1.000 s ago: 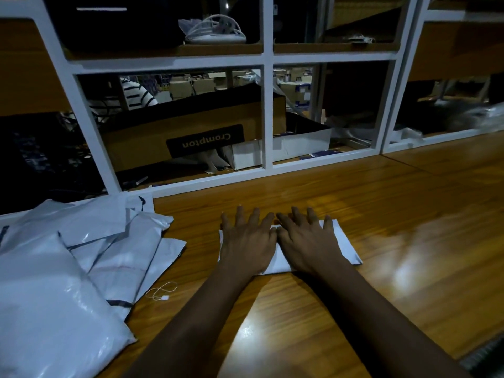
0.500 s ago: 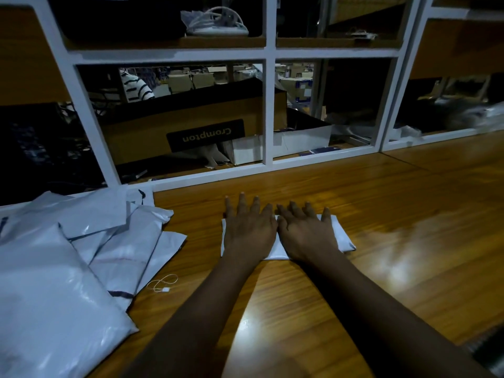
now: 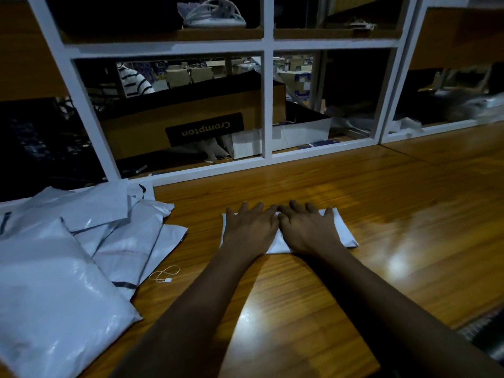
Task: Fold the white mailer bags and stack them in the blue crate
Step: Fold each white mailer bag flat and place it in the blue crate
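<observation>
Tabletop [image 3: 381, 214]: glossy wood, spanning the view below white shelving.
Unfolded pile [image 3: 68, 268]: several white mailer bags, overlapping at the left edge, apparently waiting to be folded.
Folded bag [image 3: 343, 230]: one small white rectangle, flat at the centre of the tabletop.
Left hand [image 3: 249, 227]: flat, fingers straight, pressing the bag.
Right hand [image 3: 306, 227]: the same, just beside the left.
Blue crate: not in view.
Progress: early; this bag is not yet stacked.

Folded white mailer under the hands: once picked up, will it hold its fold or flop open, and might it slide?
Probably floppy: the folded mailer is thin film, pressed flat by the left hand and right hand, so it may spring open. Likely light, as it lies flat and looks empty. It could slide easily if pushed: the wooden table looks glossy.
</observation>
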`<state>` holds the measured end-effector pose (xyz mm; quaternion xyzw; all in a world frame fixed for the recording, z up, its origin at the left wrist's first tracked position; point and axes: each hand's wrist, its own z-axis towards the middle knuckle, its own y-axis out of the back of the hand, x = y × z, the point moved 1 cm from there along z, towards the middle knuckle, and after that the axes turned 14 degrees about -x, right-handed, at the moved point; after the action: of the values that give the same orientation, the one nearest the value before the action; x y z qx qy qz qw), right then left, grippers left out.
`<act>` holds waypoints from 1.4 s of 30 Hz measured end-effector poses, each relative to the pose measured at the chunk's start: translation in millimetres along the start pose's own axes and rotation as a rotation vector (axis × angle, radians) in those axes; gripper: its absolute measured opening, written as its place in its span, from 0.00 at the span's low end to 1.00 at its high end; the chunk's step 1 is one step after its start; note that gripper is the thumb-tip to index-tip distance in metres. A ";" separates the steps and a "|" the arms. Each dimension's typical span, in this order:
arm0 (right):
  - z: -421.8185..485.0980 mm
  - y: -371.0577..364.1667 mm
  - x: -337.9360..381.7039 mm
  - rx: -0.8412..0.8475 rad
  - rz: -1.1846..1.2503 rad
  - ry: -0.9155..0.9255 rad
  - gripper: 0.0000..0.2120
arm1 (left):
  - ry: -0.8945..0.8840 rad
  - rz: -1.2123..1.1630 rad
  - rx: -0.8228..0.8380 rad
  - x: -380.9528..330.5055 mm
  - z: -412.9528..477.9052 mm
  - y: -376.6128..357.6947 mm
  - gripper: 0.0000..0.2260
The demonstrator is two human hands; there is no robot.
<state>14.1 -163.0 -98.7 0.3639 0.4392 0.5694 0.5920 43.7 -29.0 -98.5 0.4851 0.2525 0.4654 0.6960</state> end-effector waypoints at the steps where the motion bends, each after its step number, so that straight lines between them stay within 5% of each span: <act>1: -0.9 -0.3 0.2 -0.019 0.001 -0.010 0.24 | 0.004 -0.009 0.012 0.1 0.3 0.7 0.21; 9: -9.1 -5.0 -24.3 -0.046 -0.007 -0.013 0.42 | 0.102 -0.108 -0.095 -0.6 -2.0 -1.0 0.22; 12: -5.9 -14.6 -30.4 -0.040 -0.021 -0.025 0.43 | 0.112 -0.036 -0.241 -7.8 0.5 5.8 0.14; 17: -8.8 -20.3 -25.3 -0.019 -0.042 -0.089 0.28 | -0.002 -0.081 -0.199 -32.2 -6.2 2.2 0.17; 21: -6.4 -17.7 -25.6 -0.003 0.031 -0.195 0.27 | -0.063 -0.046 -0.081 -28.2 -1.4 -4.6 0.22; 28: 6.5 -35.7 -31.0 0.085 0.021 -0.142 0.45 | -0.036 -0.036 -0.004 -28.1 4.8 -3.2 0.22; 34: -7.0 -7.3 -23.7 -0.053 0.064 -0.256 0.22 | 0.087 -0.061 -0.076 -27.7 -0.6 0.6 0.28; 38: -5.3 -2.5 -34.4 -0.171 0.143 -0.356 0.16 | 0.180 -0.041 -0.116 -19.2 -4.7 4.2 0.35; 42: -2.7 -4.5 -31.9 -0.272 0.203 -0.158 0.21 | 0.151 -0.030 -0.171 -25.9 -0.8 18.0 0.20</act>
<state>14.2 -195.3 -100.4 0.3665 0.2714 0.6501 0.6078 24.4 -50.1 -85.1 0.3838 0.2708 0.5100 0.7206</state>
